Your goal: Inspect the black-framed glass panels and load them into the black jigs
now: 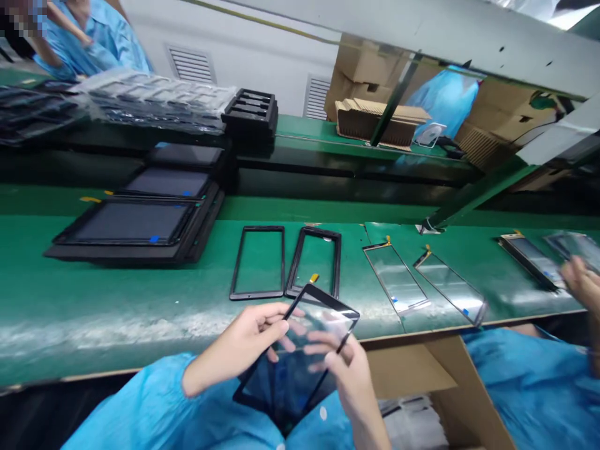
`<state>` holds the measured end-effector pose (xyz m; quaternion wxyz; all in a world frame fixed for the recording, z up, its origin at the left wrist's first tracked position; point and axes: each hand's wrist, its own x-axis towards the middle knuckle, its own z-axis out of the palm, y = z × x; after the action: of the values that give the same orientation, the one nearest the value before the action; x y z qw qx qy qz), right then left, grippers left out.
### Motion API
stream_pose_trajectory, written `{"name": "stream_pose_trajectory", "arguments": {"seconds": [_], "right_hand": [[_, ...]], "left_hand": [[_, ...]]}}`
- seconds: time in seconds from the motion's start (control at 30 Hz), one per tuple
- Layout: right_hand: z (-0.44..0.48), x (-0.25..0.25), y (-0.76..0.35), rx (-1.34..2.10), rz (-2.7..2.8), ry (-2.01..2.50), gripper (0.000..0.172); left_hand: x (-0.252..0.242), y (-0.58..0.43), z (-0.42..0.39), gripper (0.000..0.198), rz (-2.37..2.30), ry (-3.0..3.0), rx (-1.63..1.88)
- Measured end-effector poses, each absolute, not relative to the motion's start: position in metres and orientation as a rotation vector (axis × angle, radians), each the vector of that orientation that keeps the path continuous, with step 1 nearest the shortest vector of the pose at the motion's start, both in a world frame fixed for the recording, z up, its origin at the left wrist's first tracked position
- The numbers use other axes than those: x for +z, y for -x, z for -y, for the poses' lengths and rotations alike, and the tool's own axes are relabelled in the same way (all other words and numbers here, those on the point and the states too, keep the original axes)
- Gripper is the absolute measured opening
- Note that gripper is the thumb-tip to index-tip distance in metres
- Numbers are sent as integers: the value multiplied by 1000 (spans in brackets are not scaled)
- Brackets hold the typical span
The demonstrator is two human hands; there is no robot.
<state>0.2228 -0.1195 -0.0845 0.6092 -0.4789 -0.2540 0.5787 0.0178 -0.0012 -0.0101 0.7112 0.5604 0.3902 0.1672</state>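
Note:
A thin glass touch panel with a black border is tilted over my lap, held by both hands. My left hand grips its left edge with the thumb on top. On the lower right edge my right hand is closed, its fingers behind the glass. Just beyond, two empty black frames lie side by side on the green belt. Right of them lie two clear glass panels.
Black trays with dark screens are stacked at the left. Another person's hand works on panels at the far right. A cardboard box stands below the table edge. Cartons and more trays sit on the far shelf.

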Motion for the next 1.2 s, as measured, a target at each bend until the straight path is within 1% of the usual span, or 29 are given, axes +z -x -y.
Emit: {"name": "stream_pose_trajectory", "arguments": {"seconds": [0.03,0.1,0.17,0.23,0.27,0.33,0.43,0.57,0.77,0.9,1.03,1.13,1.2], "right_hand": [[116,-80,-227,1244,560,1116,69],[110,-72,-232,1060,501,1164,69],[106,-67,-231,948,484,1221,61],[107,-64,-229,880,486,1258,46],[108,-63,-227,864,491,1264,41],[113,-60,-225,865,501,1274,36],[120,-54,-223,918,521,1280,36],[125,-48,-220,944,501,1287,35],[124,-41,-215,933,481,1318,42],[123,-34,-207,919,378,1381,43],[120,-39,-198,902,333,1416,50],[112,-51,-196,893,299,1403,58],[104,-59,-198,891,271,1358,62]], "left_hand": [[-12,-17,4,43,-871,-1196,385],[-16,-15,9,46,-862,-1119,386],[-17,-14,13,47,-842,-1090,370],[-16,-14,14,45,-834,-1101,373],[-14,-14,15,45,-840,-1110,390],[-10,-17,14,48,-869,-1115,438],[-4,-23,13,57,-917,-1118,468],[2,-26,14,55,-916,-1139,471],[6,-25,15,47,-909,-1112,471],[-1,-23,16,47,-916,-1092,500],[-13,-21,20,48,-974,-1081,527],[-19,-18,19,54,-973,-1057,528],[-20,-13,15,66,-912,-1048,554]]}}
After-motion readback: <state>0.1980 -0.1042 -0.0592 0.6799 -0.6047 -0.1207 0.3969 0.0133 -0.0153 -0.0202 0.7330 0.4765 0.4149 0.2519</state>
